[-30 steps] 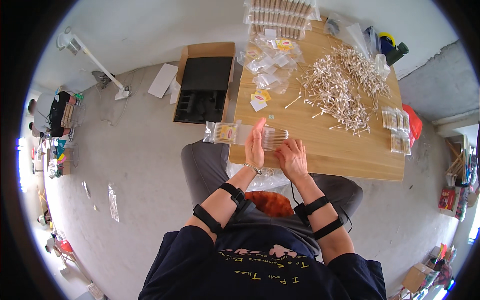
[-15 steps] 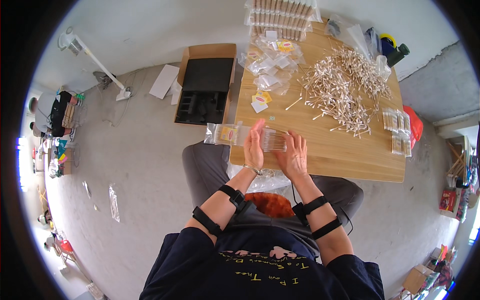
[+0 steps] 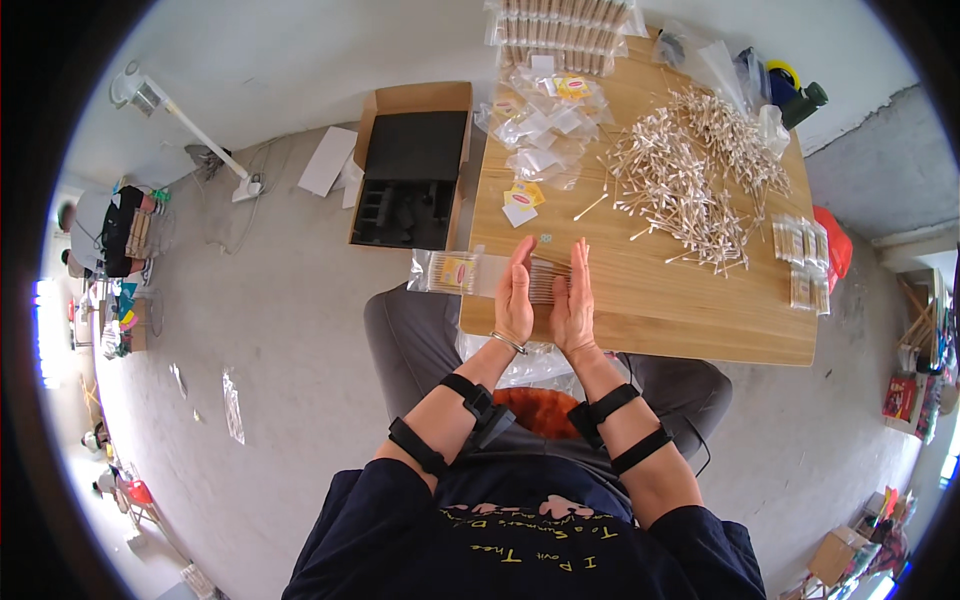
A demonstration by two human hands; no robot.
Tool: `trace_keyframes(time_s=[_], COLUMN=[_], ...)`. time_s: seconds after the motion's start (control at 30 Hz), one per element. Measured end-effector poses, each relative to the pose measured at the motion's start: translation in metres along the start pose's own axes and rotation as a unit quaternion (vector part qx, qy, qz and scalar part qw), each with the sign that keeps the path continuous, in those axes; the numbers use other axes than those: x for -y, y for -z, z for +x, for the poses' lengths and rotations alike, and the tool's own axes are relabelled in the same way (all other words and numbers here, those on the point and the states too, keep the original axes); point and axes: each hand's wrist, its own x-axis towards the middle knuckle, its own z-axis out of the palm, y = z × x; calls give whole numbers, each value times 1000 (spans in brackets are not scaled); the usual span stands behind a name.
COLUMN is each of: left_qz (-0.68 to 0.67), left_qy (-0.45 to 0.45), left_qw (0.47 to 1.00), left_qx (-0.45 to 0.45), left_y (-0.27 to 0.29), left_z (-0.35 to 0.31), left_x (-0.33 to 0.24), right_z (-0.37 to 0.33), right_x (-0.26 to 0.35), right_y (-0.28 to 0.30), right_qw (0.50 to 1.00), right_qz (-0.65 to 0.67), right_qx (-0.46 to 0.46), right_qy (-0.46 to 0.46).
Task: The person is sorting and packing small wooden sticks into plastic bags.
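A row of cotton swabs [image 3: 545, 282] lies on the wooden table [image 3: 690, 315] between my two hands. Along its left side, my left hand [image 3: 515, 300] stands on edge with straight fingers. Facing it, my right hand [image 3: 574, 305] is upright with fingers stretched out, at the row's right end. Both palms partly hide the swabs, so I cannot tell how firmly they touch them. A clear bag of swabs with a yellow card [image 3: 457, 272] lies left of my left hand, over the table's edge.
Loose cotton swabs [image 3: 680, 180] form a big pile at right. Filled swab packs [image 3: 560, 35] stand at the back, small packs [image 3: 802, 262] at the right edge. Clear empty bags [image 3: 545, 125] and yellow cards [image 3: 522, 200] lie at left. An open carton [image 3: 412, 130] is on the floor.
My right hand has moved left and turned its palm inward, its fingers straightening beside the swabs. The gap between my hands has narrowed. My left hand has shifted slightly right.
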Motion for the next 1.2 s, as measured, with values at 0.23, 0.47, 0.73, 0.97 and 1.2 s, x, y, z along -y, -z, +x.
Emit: trace_keyframes(time_s=[0.23,0.47,0.73,0.97,1.2], left_qz=[-54,8,14,24,62], left_qy=[27,-6,-19,-28,-35], left_qw=[997,1000,999,998,996], left_qx=[-39,-4,-34,-48,-47], left_y=[-2,2,-5,-7,-5], left_z=[-1,2,0,-2,-3], left_x=[-3,-2,-2,0,0], right_z=[-4,-5,-9,9,6], right_x=[-1,14,12,13,4], right_y=[15,24,21,24,24], right_qw=[982,880,873,854,880], right_qz=[-173,-400,-424,-448,-408], right_qx=[68,249,232,259,235], right_qy=[18,63,66,52,64])
